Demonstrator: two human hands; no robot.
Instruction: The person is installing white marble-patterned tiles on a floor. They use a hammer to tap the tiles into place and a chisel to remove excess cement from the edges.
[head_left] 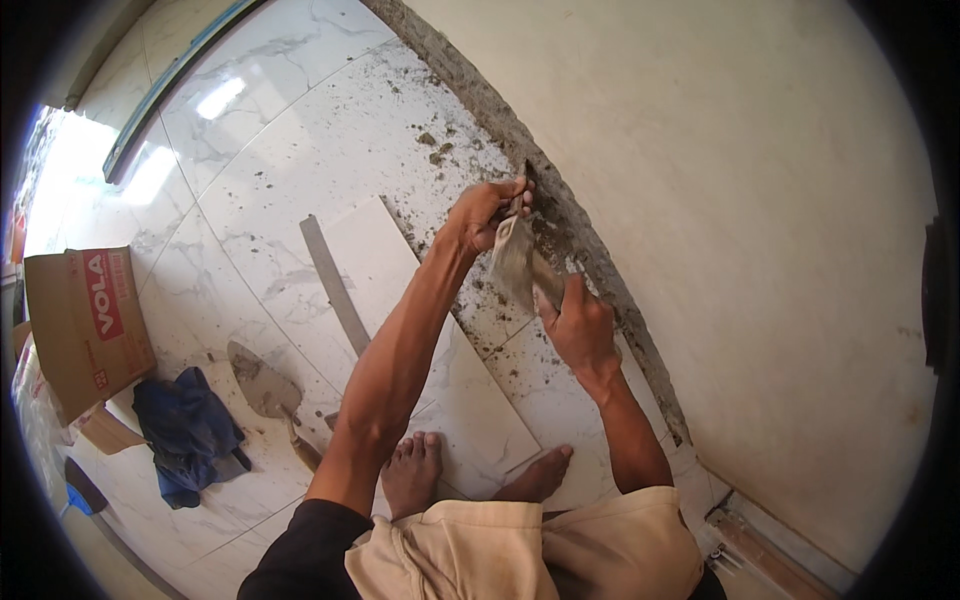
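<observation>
My left hand (482,215) is closed round a slim metal chisel (526,172), its tip against the rough, chipped strip (560,205) along the foot of the wall. In my right hand (582,328) is the short handle of a hammer. The hammer's pale, dusty head (514,262) is smeared by motion and lies just below my left hand, near the chisel's back end. Crumbs of broken mortar (428,140) are scattered on the tiles around the chisel. Beside my left forearm lies a long cut tile strip (440,325), with a narrow flat grey bar (332,280) along it.
White marbled tiles (240,225) cover the floor. To the left are a trowel (262,380), a dark blue cloth (188,432) and a cardboard box (92,325). A long straightedge (170,90) lies at the far left. The plain wall (760,220) rises on the right.
</observation>
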